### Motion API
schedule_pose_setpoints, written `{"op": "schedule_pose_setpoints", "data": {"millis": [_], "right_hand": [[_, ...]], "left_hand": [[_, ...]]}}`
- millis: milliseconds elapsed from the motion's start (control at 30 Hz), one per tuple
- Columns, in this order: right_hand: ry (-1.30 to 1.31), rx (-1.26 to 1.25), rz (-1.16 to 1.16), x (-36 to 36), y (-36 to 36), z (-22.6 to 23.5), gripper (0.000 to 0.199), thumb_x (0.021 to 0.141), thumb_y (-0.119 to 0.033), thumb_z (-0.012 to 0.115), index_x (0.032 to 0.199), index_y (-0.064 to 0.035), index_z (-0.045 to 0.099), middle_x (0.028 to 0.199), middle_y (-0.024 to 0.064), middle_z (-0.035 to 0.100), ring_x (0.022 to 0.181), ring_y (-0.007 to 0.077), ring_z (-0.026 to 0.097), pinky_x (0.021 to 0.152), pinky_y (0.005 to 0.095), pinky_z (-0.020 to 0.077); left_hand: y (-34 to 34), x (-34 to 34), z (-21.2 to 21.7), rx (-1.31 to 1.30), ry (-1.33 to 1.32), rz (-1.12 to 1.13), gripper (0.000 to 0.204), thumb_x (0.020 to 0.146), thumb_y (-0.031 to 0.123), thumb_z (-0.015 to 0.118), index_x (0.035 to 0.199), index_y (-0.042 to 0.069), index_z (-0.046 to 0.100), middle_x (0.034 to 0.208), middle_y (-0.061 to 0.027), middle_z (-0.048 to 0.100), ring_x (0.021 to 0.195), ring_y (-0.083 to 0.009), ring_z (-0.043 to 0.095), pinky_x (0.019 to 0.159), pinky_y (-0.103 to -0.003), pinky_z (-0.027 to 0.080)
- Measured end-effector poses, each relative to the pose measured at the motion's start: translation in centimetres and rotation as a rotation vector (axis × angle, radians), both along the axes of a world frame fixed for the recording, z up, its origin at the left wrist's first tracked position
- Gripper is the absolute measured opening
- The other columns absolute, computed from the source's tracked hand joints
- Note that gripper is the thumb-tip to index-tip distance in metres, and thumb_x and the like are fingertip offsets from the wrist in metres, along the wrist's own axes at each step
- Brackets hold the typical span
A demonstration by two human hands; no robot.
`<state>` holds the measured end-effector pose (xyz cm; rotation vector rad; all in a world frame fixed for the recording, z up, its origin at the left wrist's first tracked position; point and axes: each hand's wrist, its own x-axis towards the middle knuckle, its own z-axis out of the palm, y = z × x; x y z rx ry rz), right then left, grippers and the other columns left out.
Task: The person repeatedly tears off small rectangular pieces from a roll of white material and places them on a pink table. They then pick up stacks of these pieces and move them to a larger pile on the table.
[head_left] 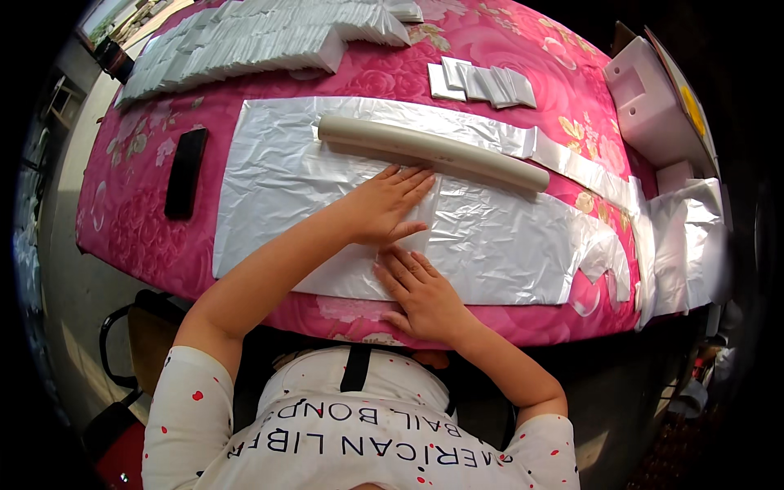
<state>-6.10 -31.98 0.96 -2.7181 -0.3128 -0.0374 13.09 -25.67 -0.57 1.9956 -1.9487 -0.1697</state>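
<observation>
At the frame's centre, I am laying my open left hand [390, 202] and open right hand [423, 296], gripping nothing, on a glossy white rectangular plastic sheet [282, 188], apparently smoothing it below a long beige cylindrical plastic-looking tube [433, 150], probably needing even, flat-palmed pressure next.

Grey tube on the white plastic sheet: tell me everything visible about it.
The grey tube is long, smooth and round-sided, perhaps rigid plastic. It lies on its side across the far part of the white plastic sheet, its right end nearer the person than its left. Fingertips of the left hand are close to its near side; contact is unclear.
</observation>
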Motion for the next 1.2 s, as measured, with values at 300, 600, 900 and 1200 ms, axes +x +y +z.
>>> {"op": "schedule_pose_setpoints", "data": {"millis": [300, 600, 900, 1200], "right_hand": [[0.023, -0.007, -0.025, -1.4, 1.0, -0.4, 0.069, 0.082, -0.042, 0.052, 0.134, -0.0018, 0.034, 0.14, 0.0171, 0.032, 0.133, 0.0293, 0.026, 0.109, 0.0412, 0.019], [-0.192, 0.158, -0.118, -1.9, -2.1, 0.7, 0.045, 0.076, -0.012, 0.061, 0.119, -0.0037, 0.05, 0.132, 0.0148, 0.043, 0.123, 0.0296, 0.04, 0.102, 0.0413, 0.0328], [-0.187, 0.099, -0.084, 0.0, -3.9, 0.6, 0.037, 0.072, 0.001, 0.054, 0.109, -0.002, 0.057, 0.121, 0.0123, 0.053, 0.115, 0.0278, 0.049, 0.098, 0.0404, 0.038], [-0.281, 0.134, -0.051, 1.1, -4.2, 0.1, 0.034, 0.069, 0.0, 0.056, 0.103, -0.0031, 0.06, 0.112, 0.0101, 0.059, 0.107, 0.0257, 0.055, 0.091, 0.0393, 0.0429]], "left_hand": [[0.0, 0.2, -0.6, 0.002, -0.095, -0.026, 0.076, 0.088, 0.053, 0.036, 0.137, -0.003, 0.024, 0.143, -0.0188, 0.025, 0.136, -0.0274, 0.018, 0.111, -0.043, 0.007], [5.5, -1.9, 1.9, -0.355, 0.081, -0.078, 0.047, 0.071, 0.016, 0.067, 0.114, 0.004, 0.053, 0.12, -0.0122, 0.052, 0.112, -0.0265, 0.049, 0.096, -0.041, 0.039], [9.0, -5.8, 0.4, -0.392, 0.115, -0.066, 0.022, 0.07, 0.006, 0.066, 0.091, 0.003, 0.061, 0.096, -0.0086, 0.062, 0.082, -0.0225, 0.061, 0.071, -0.032, 0.052], [8.8, -6.1, 0.9, -0.39, 0.298, 0.027, 0.013, 0.069, 0.005, 0.067, 0.081, 0.003, 0.062, 0.089, -0.0072, 0.064, 0.078, -0.0219, 0.063, 0.068, -0.032, 0.053]]}}
